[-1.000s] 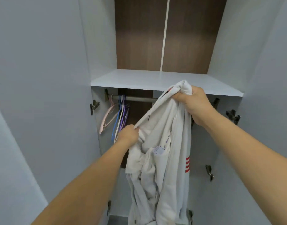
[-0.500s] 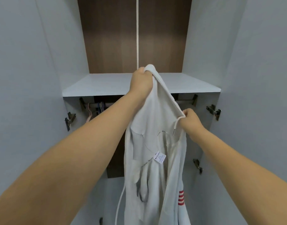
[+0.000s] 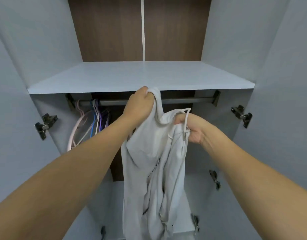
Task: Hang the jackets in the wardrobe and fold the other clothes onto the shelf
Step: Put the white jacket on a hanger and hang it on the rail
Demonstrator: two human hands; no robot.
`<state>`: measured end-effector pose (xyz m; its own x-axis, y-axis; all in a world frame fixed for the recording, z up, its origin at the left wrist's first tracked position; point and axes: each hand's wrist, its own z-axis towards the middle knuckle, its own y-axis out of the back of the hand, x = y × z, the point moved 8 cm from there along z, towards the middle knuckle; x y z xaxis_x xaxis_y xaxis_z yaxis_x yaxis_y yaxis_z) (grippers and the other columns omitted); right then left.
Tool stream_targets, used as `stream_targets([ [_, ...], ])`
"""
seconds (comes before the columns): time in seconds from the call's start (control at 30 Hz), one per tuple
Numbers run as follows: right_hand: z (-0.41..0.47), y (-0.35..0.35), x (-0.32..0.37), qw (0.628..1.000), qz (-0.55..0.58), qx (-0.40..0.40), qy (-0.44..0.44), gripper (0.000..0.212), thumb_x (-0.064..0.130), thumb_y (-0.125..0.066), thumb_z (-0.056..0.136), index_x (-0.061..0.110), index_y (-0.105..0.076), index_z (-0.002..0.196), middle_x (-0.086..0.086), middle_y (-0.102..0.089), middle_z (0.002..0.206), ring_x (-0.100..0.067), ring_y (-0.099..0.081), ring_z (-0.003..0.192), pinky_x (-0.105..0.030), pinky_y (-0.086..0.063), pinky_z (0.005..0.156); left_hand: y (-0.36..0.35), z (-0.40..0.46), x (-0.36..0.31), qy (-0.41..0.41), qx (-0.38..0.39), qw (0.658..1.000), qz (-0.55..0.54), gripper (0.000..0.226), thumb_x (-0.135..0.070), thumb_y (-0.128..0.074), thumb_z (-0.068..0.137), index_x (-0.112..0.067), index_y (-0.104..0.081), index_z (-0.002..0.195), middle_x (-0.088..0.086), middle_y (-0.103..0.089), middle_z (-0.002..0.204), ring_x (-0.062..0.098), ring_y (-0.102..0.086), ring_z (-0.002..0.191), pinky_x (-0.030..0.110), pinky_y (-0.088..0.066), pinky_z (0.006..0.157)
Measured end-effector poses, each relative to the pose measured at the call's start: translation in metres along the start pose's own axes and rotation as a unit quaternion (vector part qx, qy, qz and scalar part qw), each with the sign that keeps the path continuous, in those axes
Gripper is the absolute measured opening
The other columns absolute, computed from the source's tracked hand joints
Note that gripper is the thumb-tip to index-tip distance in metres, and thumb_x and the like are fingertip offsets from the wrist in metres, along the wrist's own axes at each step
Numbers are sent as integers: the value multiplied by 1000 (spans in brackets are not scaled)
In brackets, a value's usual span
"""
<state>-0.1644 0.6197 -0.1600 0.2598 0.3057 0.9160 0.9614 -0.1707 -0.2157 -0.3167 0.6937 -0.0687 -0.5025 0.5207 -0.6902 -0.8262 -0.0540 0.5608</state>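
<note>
Between the two fists hangs a white hooded jacket (image 3: 154, 170), held up in front of the open wardrobe so its length can drop free and its shape be read. The left hand (image 3: 138, 106) grips a bunch of cloth at the top, likely the hood; the right hand (image 3: 189, 129), lower and just beside it, clutches the drawstring edge. Behind the upper grip runs the rail (image 3: 184, 100) under the shelf (image 3: 140, 77); coloured hangers (image 3: 90, 123) wait well to its left, apparently needed next.
</note>
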Motion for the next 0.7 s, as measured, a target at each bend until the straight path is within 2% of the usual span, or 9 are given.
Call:
stream_targets([
  [0.07,19,3,3,999,37,1,14,25,-14,-46,79,-4,-64,94,-20,-63,85,-33,-66,74,-49,-60,80,-16,5,2,-76,74,986,131,26,-44,-32,91,-26,-47,78,-3,-57,78,18,-54,69,30,-31,55],
  [0.13,35,8,10,997,62,-31,39,26,-16,-47,79,-3,-65,93,-25,-63,92,-40,-66,85,-55,-55,89,-38,3,27,-84,200,938,271,44,-67,-33,77,-29,-53,87,-6,-60,84,16,-56,74,29,-34,56],
  [0.23,53,13,24,992,64,-78,77,28,-18,-51,74,4,-67,82,-24,-63,88,-41,-64,87,-63,-50,88,-59,-19,99,119,428,845,299,63,-74,-55,63,-34,-59,111,-8,-63,107,15,-60,93,34,-50,78],
  [0.3,60,11,31,988,75,-86,99,26,-17,-54,74,6,-65,76,-20,-62,78,-37,-64,79,-60,-53,81,-69,-40,139,247,519,775,264,40,-56,-71,69,-32,-63,101,-5,-63,108,17,-60,96,34,-50,83],
  [0.37,63,9,40,983,108,-87,120,22,-13,-57,80,7,-65,83,-17,-64,73,-33,-68,70,-54,-59,72,-81,-27,161,215,487,796,286,20,-45,-70,81,-29,-60,86,-3,-64,103,15,-58,87,30,-46,72],
  [0.47,65,9,54,980,118,-83,136,15,-9,-56,87,4,-61,90,-16,-63,69,-28,-67,57,-41,-59,53,-85,8,176,181,313,909,210,29,-42,-58,94,-17,-64,108,8,-64,113,23,-61,99,34,-48,81],
  [0.53,67,10,58,981,95,-96,139,14,-9,-54,87,4,-58,89,-16,-59,67,-24,-62,48,-32,-53,44,-85,13,189,187,300,911,214,37,-37,-56,93,-19,-55,126,12,-52,127,31,-51,115,39,-43,88],
  [0.63,78,7,54,983,66,-109,130,15,-8,-54,86,4,-59,91,-17,-60,74,-29,-64,57,-39,-58,57,-82,4,210,207,321,894,235,64,-34,-58,79,-26,-41,140,10,-33,142,35,-31,132,47,-38,101],
  [0.7,85,1,48,984,60,-117,122,15,-8,-53,87,3,-59,95,-19,-59,78,-31,-64,62,-42,-59,62,-59,12,222,200,211,926,240,64,-29,-57,76,-20,-44,138,11,-35,140,35,-32,131,46,-40,104],
])
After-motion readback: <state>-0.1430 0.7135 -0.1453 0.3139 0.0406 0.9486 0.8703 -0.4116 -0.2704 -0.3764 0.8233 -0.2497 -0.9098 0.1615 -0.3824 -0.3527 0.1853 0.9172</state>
